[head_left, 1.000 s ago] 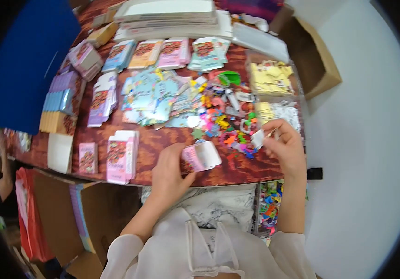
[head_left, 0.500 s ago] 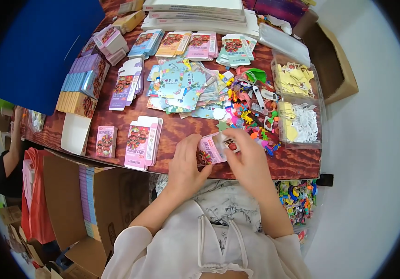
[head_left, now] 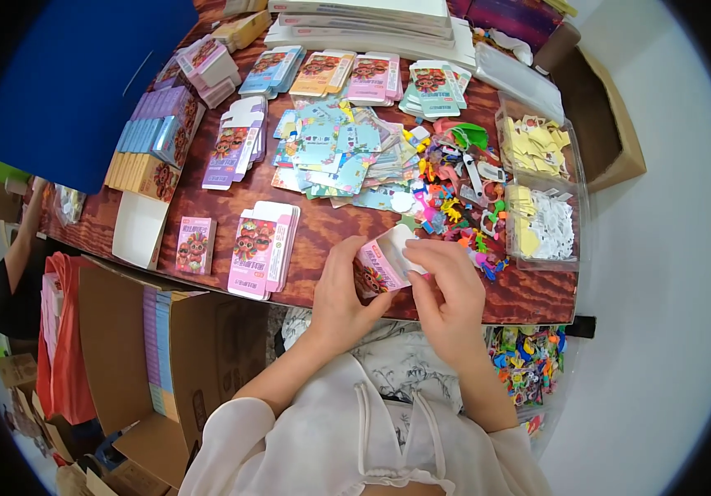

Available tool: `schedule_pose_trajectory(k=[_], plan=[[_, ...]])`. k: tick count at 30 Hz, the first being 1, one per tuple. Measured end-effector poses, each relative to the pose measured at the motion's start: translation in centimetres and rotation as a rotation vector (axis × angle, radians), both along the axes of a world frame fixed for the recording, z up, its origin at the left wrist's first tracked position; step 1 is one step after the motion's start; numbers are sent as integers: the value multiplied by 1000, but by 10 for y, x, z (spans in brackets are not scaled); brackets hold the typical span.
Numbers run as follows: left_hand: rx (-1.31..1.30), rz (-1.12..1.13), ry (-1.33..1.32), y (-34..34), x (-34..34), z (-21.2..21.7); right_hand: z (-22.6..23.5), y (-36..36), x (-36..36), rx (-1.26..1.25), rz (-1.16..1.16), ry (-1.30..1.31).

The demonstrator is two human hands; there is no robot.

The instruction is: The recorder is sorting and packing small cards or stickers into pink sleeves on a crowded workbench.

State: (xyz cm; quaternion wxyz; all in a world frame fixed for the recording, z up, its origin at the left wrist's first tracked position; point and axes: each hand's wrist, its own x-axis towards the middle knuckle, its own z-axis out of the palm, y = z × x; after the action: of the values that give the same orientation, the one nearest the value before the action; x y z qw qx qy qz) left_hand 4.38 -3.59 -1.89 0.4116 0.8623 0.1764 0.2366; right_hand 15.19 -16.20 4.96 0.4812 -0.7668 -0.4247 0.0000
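Near the table's front edge, my left hand is closed around a small pink carton with cartoon figures on its front. The carton is tilted, and its open end with white inner flaps faces up and right. My right hand is pinched at that open end, its fingertips against a white flap; anything else between them is hidden. Left of my hands lie a stack of flattened pink cartons and one closed pink carton. Beyond the carton are loose cards and small coloured plastic toys.
Along the back stand flat carton stacks in several colours and white trays. Clear containers with yellow and white pieces stand at right, beside a brown cardboard box. Filled carton rows are at left; a large open box sits below.
My right fingers have shifted at the carton's mouth, and the small piece with a red picture is out of sight. The carton's open end has tipped up; the view has shifted slightly.
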Motion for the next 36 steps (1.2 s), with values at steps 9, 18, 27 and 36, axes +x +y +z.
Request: schedule_pose_trajectory(k=[9,18,27,36], plan=[[-507,14,-36,-10,-8,-9,-28,-8,-20,157,-67,371],[-775,-106,-57,-3,-23,13,-33,-16,-8,188,-57,538],[-715,-312,37,12,-34,23,-44,-27,-17,308,92,710],[-820,-350,118,25,-40,35,-21,-20,-23,157,157,794]])
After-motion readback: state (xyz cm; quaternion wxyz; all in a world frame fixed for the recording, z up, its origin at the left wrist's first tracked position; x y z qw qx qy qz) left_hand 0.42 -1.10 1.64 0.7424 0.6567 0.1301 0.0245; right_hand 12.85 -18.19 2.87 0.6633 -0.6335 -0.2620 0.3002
